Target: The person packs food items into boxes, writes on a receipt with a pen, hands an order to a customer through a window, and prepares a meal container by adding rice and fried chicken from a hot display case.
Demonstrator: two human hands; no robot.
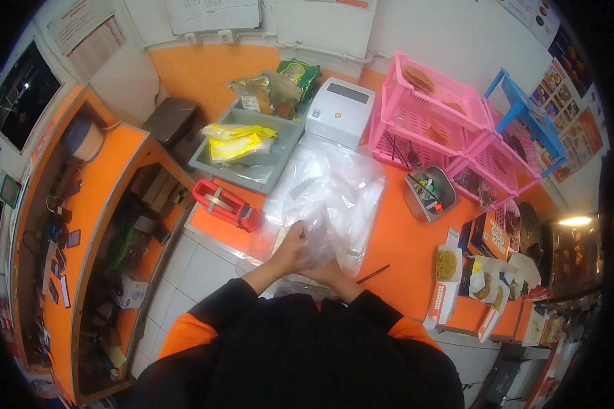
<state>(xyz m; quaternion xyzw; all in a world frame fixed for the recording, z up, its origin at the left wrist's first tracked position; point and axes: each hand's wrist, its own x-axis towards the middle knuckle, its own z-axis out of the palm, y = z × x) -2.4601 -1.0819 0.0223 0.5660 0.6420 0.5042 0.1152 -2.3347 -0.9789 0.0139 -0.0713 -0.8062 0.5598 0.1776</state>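
Note:
Both hands meet low over the orange counter, right in front of my body. My left hand (289, 249) grips a bunched clear plastic bag (317, 240), with its thumb up. Lower and to the right, my right hand (325, 273) is partly covered by the same film, and its fingers are hidden, so its hold cannot be made out. Beneath and beyond the hands lies a wide pile of clear plastic bags (337, 179), reaching to a white label printer (340, 110). A red tape dispenser (227, 204) lies left of the pile.
A grey tray (281, 176) with yellow packets (238, 142) stands back left. Pink stacked baskets (435, 110) and a metal container of markers (430, 194) are at right. A thin dark stick (373, 274) lies near my right forearm. Open food boxes (446, 266) line the right edge.

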